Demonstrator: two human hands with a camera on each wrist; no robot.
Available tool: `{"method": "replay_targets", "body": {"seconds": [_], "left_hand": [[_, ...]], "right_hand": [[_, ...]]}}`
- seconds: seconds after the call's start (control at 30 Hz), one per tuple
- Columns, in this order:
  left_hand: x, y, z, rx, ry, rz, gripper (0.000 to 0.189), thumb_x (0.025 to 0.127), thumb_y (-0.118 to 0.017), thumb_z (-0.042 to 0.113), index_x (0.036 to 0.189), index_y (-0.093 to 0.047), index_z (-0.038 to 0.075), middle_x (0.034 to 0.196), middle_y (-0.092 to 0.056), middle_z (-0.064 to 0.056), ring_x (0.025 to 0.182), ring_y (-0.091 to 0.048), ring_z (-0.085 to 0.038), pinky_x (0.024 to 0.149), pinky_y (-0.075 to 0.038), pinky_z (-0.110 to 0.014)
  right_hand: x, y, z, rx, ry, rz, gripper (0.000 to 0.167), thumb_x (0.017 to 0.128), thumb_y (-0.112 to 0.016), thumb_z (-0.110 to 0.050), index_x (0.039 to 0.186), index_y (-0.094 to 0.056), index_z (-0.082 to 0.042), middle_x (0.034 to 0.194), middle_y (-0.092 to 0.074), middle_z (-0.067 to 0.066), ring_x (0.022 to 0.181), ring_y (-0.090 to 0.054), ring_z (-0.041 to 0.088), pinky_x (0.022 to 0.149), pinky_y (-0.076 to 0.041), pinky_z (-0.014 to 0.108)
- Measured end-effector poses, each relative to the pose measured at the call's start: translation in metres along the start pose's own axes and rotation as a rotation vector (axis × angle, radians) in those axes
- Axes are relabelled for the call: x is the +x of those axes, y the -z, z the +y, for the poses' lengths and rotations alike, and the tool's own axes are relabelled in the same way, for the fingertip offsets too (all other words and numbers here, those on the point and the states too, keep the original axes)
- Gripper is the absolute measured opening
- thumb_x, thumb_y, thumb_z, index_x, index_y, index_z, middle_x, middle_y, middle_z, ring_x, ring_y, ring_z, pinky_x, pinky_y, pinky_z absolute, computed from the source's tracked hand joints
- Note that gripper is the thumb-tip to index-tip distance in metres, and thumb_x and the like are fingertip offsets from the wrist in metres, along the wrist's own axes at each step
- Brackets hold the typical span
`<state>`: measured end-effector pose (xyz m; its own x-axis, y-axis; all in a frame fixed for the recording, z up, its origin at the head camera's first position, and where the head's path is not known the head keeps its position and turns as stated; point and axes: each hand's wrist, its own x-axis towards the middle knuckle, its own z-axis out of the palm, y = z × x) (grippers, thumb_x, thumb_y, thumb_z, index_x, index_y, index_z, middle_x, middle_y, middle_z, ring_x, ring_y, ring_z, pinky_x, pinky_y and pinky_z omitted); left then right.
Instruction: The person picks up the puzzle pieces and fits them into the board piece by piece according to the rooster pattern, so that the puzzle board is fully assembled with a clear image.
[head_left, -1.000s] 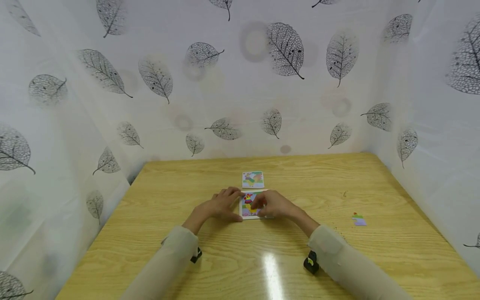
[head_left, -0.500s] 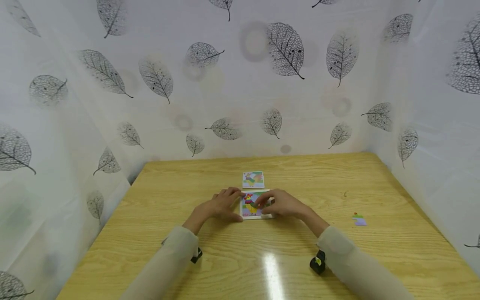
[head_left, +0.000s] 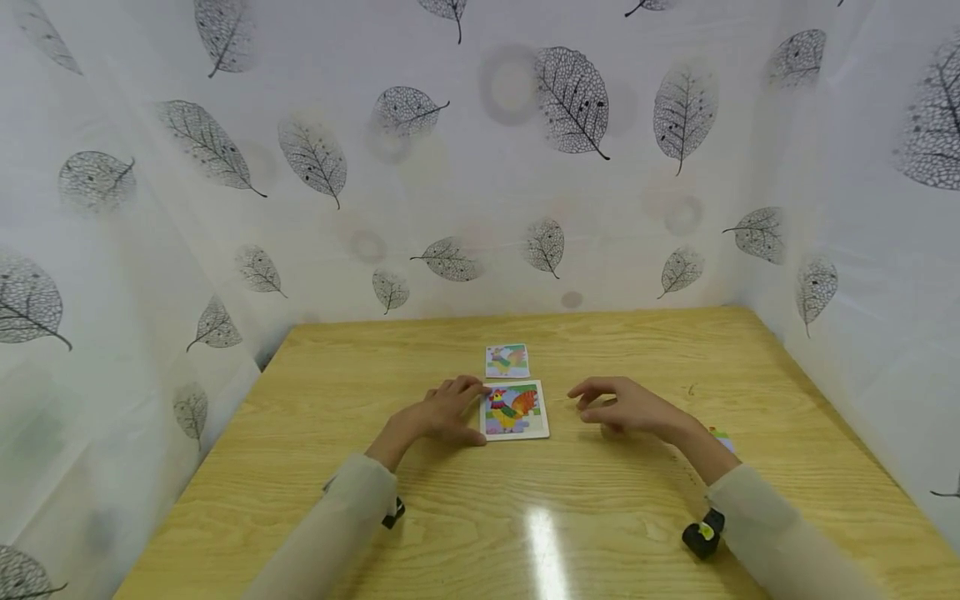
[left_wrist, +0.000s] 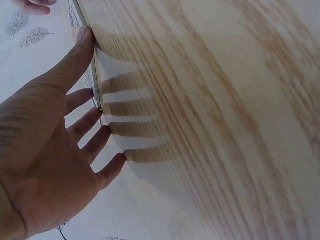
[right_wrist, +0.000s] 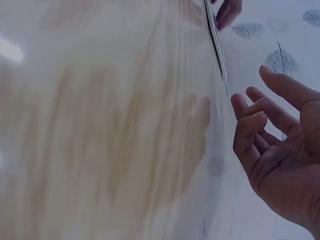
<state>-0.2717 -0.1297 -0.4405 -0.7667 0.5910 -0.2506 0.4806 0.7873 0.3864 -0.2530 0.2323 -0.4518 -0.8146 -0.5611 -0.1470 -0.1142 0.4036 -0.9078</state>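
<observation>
A rooster jigsaw puzzle (head_left: 513, 408) in a white-rimmed square tray lies mid-table, with a pale gap at its lower right corner. My left hand (head_left: 442, 411) touches the tray's left side, thumb by the near corner and forefinger by the far one. In the left wrist view the left hand (left_wrist: 55, 135) has its fingers spread, tips at the tray's edge and tabletop. To the right of the tray, my right hand (head_left: 626, 407) hovers with loosely bent fingers and nothing in them. A loose puzzle piece (head_left: 722, 437) is partly hidden behind the right forearm.
A square card (head_left: 507, 361) with a paler rooster picture lies just beyond the tray. The wooden table (head_left: 360, 358) meets a white leaf-patterned curtain (head_left: 480, 192) at the back and sides. Small dark specks mark the wood at right.
My right hand has left the puzzle and moved right, its forearm now partly covering the loose piece. More of the rooster shows. The left hand stays at the tray.
</observation>
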Motion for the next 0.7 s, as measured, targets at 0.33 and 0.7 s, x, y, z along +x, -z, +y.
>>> {"method": "replay_targets", "body": {"seconds": [0.33, 0.7], "left_hand": [[0.004, -0.007, -0.008, 0.019, -0.009, 0.007, 0.083, 0.094, -0.076, 0.044, 0.159, -0.036, 0.012, 0.162, -0.029, -0.014, 0.149, -0.028, -0.041, 0.12, -0.023, -0.065], [-0.002, -0.001, -0.002, -0.007, -0.018, 0.012, 0.081, 0.094, -0.076, 0.042, 0.158, -0.038, 0.011, 0.162, -0.03, -0.015, 0.149, -0.028, -0.042, 0.119, -0.024, -0.067]], "right_hand": [[-0.049, 0.035, 0.019, -0.014, -0.003, 0.079, 0.053, 0.104, -0.066, -0.022, 0.148, -0.05, 0.001, 0.132, -0.056, 0.027, 0.06, -0.048, 0.016, 0.052, -0.046, 0.032], [-0.084, 0.054, 0.037, 0.008, -0.009, 0.108, 0.053, 0.104, -0.065, -0.018, 0.148, -0.046, 0.006, 0.135, -0.05, 0.034, 0.052, -0.041, 0.017, 0.044, -0.042, 0.036]]}}
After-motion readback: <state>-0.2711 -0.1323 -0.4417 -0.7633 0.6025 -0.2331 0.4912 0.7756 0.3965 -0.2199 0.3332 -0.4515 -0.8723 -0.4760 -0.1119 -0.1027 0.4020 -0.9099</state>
